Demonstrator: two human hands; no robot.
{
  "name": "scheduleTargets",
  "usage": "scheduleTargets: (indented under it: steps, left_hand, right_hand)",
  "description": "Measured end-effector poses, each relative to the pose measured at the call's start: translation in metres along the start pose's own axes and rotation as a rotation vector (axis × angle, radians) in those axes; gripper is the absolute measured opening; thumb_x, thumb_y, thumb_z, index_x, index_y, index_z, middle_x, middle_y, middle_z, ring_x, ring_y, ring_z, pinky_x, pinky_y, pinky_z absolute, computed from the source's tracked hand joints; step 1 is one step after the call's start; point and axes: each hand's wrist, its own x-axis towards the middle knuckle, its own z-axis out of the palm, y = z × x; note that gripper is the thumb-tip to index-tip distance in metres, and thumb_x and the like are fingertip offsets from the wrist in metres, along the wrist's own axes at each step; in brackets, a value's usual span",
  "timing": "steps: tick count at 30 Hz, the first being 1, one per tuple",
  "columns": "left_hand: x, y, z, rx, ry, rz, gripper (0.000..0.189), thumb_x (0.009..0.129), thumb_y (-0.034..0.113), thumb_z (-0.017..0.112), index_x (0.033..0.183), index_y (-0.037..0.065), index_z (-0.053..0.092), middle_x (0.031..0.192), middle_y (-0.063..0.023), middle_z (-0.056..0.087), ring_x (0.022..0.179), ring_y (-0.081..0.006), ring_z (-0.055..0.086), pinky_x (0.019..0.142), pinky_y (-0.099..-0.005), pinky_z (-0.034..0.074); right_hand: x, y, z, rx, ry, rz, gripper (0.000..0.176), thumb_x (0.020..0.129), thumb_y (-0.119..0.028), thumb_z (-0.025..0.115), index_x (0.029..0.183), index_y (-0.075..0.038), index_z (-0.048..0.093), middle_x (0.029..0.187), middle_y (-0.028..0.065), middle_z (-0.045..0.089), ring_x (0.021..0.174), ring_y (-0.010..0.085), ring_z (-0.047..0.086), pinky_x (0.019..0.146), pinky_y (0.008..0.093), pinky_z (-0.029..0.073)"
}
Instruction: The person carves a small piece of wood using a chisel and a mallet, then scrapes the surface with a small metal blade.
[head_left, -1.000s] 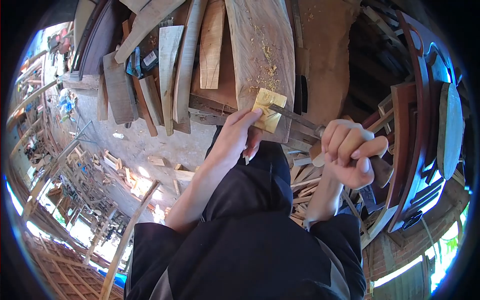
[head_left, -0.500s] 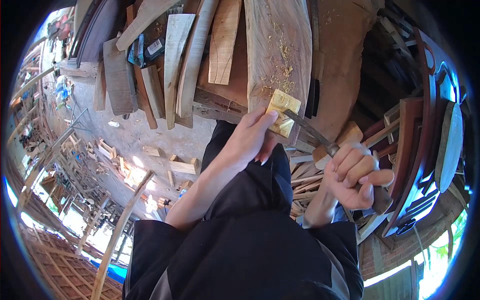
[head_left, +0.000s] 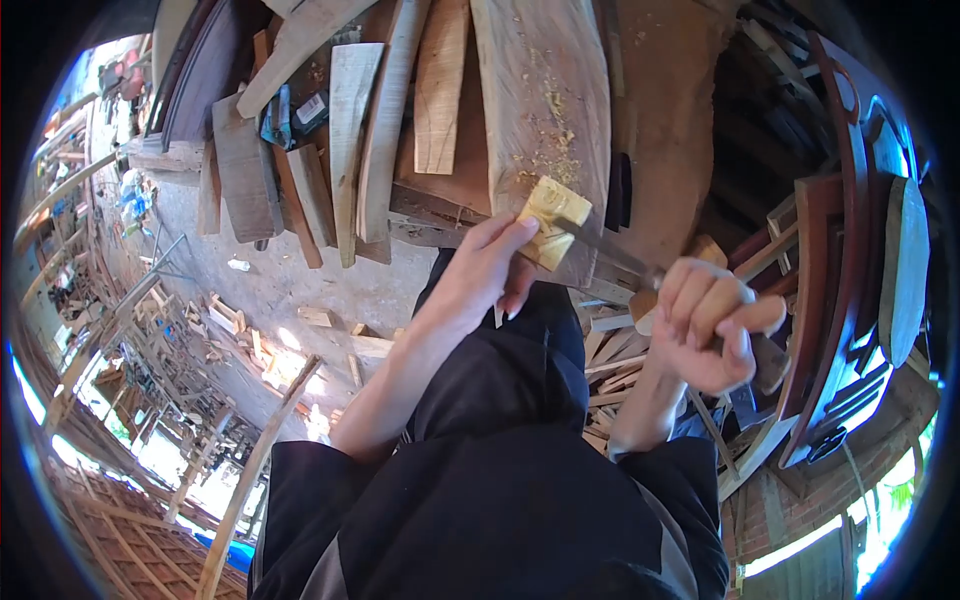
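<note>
My left hand [head_left: 488,268] is closed around a small yellowish wood block [head_left: 546,200], thumb on its near side. The block has carved hollows on its upper face. It rests at or just above the near end of a broad wooden plank [head_left: 545,60]; contact cannot be made out. My right hand [head_left: 708,325] is wrapped in a fist around the wooden handle of a chisel [head_left: 618,252]. The dark, narrow blade points left, its tip on the block's face. Wood shavings [head_left: 555,150] lie scattered along the plank. The block hides part of my left fingers.
Several curved wooden pieces [head_left: 352,130] lie side by side to the left of the plank. At right stand dark-framed wooden furniture parts [head_left: 835,240]. Offcuts [head_left: 318,316] litter the concrete floor [head_left: 300,290] at left, and a small labelled box [head_left: 311,108] sits among the boards.
Both hands stay on the block and chisel. The block appears slightly further left in view, and the right fist has shifted slightly; the whole view has also tilted a little.
</note>
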Motion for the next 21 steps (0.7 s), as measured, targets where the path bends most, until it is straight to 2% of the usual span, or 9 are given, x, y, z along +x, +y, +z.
scheduleTargets:
  steps: [5,8,11,16,19,21]
  left_hand:
    - [-0.003,0.001,0.007,0.003,0.011,-0.009,0.027,0.105,0.033,0.05,0.106,0.007,0.057,0.056,-0.0022,0.053,0.037,-0.0113,0.047,0.035,-0.0246,0.031]
    - [-0.004,0.005,0.016,0.0,0.007,-0.045,0.026,0.106,0.033,0.048,0.109,0.008,0.056,0.055,-0.0015,0.05,0.037,-0.0113,0.045,0.035,-0.0251,0.031]
    - [-0.002,0.0,0.017,0.03,-0.002,-0.032,0.027,0.107,0.033,0.045,0.112,0.008,0.054,0.055,-0.001,0.047,0.038,-0.0111,0.043,0.037,-0.0255,0.031]
    - [-0.001,0.003,0.015,-0.049,-0.059,-0.053,0.027,0.108,0.033,0.043,0.11,0.008,0.053,0.055,-0.0013,0.046,0.04,-0.0112,0.042,0.038,-0.0256,0.033]
    - [0.0,0.007,0.013,-0.072,-0.098,-0.065,0.027,0.108,0.034,0.044,0.108,0.008,0.052,0.055,-0.0014,0.047,0.04,-0.0111,0.043,0.038,-0.0254,0.034]
    - [-0.001,0.005,0.012,-0.055,-0.108,-0.076,0.028,0.108,0.034,0.044,0.107,0.008,0.052,0.056,-0.0016,0.048,0.04,-0.0111,0.043,0.038,-0.0253,0.034]
  right_hand:
    - [-0.007,0.001,0.018,-0.156,-0.053,-0.1,0.018,0.092,-0.014,0.06,0.086,-0.006,0.045,0.054,0.0023,0.046,0.039,0.0134,0.044,0.038,0.0298,0.042]
    - [-0.013,0.003,0.039,-0.302,-0.061,-0.142,0.018,0.093,-0.017,0.059,0.085,-0.009,0.045,0.053,0.0015,0.044,0.042,0.0112,0.042,0.042,0.0277,0.038]
    - [-0.019,0.005,0.043,-0.318,-0.042,-0.167,0.019,0.092,-0.016,0.06,0.085,-0.009,0.044,0.053,0.001,0.043,0.042,0.0114,0.042,0.041,0.0276,0.039]
    - [-0.021,0.009,0.041,-0.309,0.047,-0.179,0.02,0.093,-0.016,0.06,0.085,-0.01,0.043,0.055,0.0011,0.043,0.044,0.0123,0.044,0.043,0.0271,0.04]
    - [-0.027,0.013,0.04,-0.337,-0.026,-0.25,0.018,0.094,-0.017,0.058,0.088,-0.01,0.043,0.056,0.0022,0.044,0.047,0.0129,0.043,0.046,0.0297,0.041]
    - [-0.029,0.014,0.046,-0.345,0.018,-0.238,0.021,0.094,-0.019,0.061,0.089,-0.008,0.043,0.056,0.003,0.046,0.044,0.0137,0.044,0.043,0.0309,0.043]
